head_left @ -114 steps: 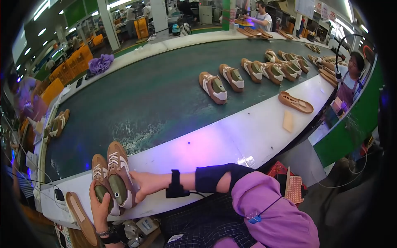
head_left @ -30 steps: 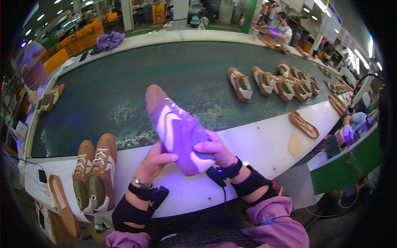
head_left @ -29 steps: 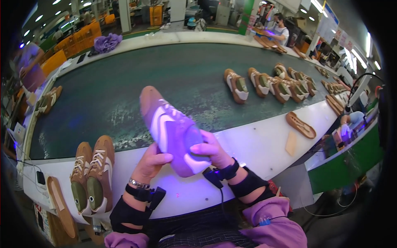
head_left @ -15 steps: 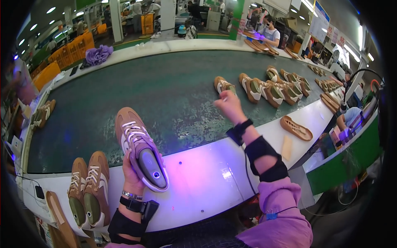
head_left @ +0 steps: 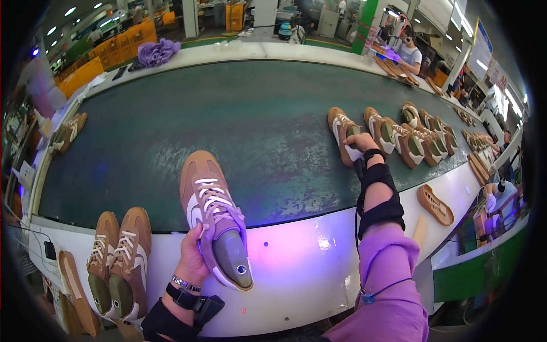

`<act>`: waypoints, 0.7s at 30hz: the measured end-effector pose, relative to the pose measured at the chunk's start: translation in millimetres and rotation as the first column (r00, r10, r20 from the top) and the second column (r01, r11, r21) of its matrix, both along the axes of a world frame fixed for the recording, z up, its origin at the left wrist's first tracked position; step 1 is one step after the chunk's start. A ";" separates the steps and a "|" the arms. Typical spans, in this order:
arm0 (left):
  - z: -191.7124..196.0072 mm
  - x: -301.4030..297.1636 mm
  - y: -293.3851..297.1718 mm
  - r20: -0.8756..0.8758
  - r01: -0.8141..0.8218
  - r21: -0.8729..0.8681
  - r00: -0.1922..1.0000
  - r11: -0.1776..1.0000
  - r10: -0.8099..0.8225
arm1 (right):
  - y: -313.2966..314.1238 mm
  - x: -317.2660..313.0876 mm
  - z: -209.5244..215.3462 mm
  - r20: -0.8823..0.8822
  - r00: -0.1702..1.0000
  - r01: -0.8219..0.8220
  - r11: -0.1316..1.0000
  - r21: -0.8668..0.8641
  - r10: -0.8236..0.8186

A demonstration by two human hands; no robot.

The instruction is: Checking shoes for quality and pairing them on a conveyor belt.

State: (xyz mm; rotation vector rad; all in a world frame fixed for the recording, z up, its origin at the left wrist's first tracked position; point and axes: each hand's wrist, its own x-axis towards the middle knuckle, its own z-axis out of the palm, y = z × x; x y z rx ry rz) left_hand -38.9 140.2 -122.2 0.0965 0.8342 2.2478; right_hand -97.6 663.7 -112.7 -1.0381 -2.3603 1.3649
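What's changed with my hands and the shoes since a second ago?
Your right hand let go of the held shoe and moved forward and right to another shoe on the green belt; whether it grips is unclear. Your left hand keeps the held shoe, now turned opening toward the camera. The shoe pair stays at left.

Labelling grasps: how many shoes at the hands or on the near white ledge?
4: one shoe in the left hand, another at the right hand over the green belt, a pair on the ledge at left. Right sleeve may hide more.
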 end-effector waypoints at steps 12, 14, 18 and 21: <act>2.8 -1.2 1.1 0.063 -0.025 0.056 0.998 0.998 0.021 | -38.3 32.9 -20.2 -0.432 0.897 -0.278 0.646 -0.711 -0.090; -15.2 -8.7 -7.5 0.110 -0.048 0.078 0.993 0.996 0.039 | -84.9 41.1 -11.5 -0.482 0.860 -0.323 0.548 -0.771 -0.171; -13.4 -7.7 -8.4 0.037 0.039 0.112 0.998 0.993 -0.044 | -142.5 81.9 5.0 -0.598 0.785 -0.480 0.448 -0.754 -0.164; 19.7 10.2 -8.4 -0.124 0.163 0.162 0.982 0.973 -0.144 | -185.0 124.5 25.9 -0.695 0.700 -0.614 0.360 -0.703 -0.162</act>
